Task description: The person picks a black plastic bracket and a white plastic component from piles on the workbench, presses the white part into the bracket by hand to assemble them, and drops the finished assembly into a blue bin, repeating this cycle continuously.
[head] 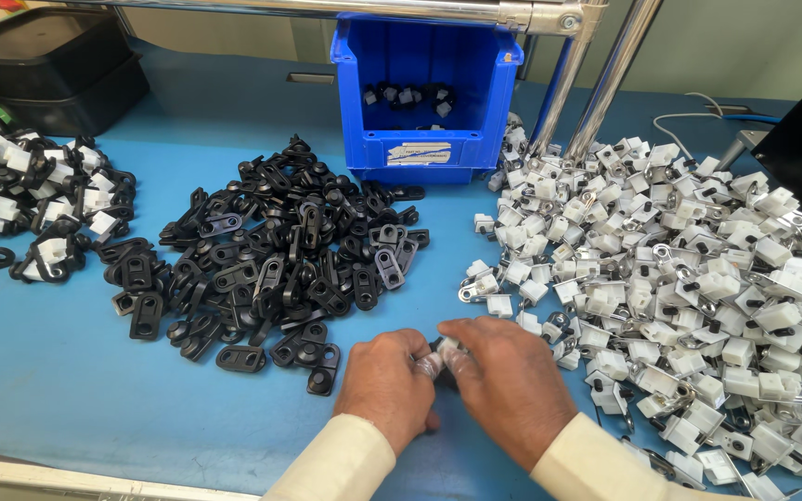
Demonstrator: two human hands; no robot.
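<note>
Both hands are brought together low in the middle of the blue surface (67, 390). The left hand (384, 380) and the right hand (503, 380) are pinched around one small part (445, 350), black and white, held between the fingertips just above the surface. It's mostly covered, so its exact shape can't be made out. Cream sleeves (605, 468) are worn on both arms.

A heap of black plastic clips (280, 250) is spread just left of the hands, and a much bigger heap of white-and-metal pieces (698, 278) is piled on the right, reaching nearly to the right hand. A blue bin (424, 93) with a few parts in it is set at the back, between the two heaps. Far left, a smaller pile of joined black-and-white pieces (30, 204) is seen, with black trays (48, 65) behind it.
</note>
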